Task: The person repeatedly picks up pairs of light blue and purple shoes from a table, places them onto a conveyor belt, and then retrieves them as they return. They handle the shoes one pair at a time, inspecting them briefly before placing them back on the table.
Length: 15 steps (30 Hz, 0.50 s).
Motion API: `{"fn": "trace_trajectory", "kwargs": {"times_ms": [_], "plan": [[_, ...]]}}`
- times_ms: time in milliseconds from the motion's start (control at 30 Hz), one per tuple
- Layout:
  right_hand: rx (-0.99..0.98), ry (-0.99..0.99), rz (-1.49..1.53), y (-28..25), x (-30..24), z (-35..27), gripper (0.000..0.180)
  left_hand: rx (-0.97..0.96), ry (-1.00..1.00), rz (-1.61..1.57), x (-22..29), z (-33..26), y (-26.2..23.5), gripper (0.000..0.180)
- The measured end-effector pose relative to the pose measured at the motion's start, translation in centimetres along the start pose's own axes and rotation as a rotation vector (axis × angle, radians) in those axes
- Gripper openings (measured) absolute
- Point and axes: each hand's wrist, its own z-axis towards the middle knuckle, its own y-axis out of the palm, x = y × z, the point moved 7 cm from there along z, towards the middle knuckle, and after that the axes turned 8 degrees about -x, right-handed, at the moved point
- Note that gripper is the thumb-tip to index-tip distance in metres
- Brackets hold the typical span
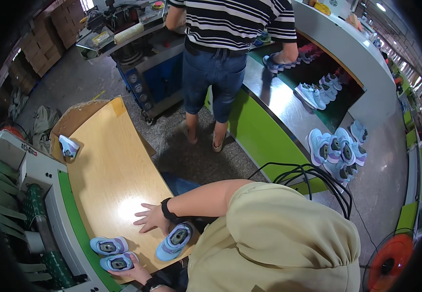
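Note:
My left hand (132,273) is wrapped round the heel end of a light blue and lavender sneaker (118,263) at the left edge of the wooden tabletop (108,160). A similar sneaker (108,245) lies right beside it; both have a dark grey insert in the opening. My right hand (154,218), with a black wristband, is spread over the tabletop with fingers apart and holds nothing. Just below it sits a third sneaker (174,241), its toe pointing down and left.
A machine with a green patterned roller (34,199) borders the table's left. One sneaker (68,147) lies at its far left corner. Ahead, a person in a striped shirt (235,22) touches a shoe at a conveyor (279,114). Piled sneakers (337,146), black cables (313,170) and an orange fan (391,260) are right.

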Motion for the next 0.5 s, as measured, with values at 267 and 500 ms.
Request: {"fn": "trace_trajectory", "kwargs": {"times_ms": [267,500], "plan": [[-0.007,0.009,-0.005,-0.04,-0.07,-0.08,0.12,0.011,-0.031,-0.049,-0.03,-0.15,0.05,0.121],[-0.012,0.009,-0.014,-0.2,-0.2,-0.33,0.119,0.003,-0.041,-0.094,0.69,-0.28,0.34,0.12]]}}
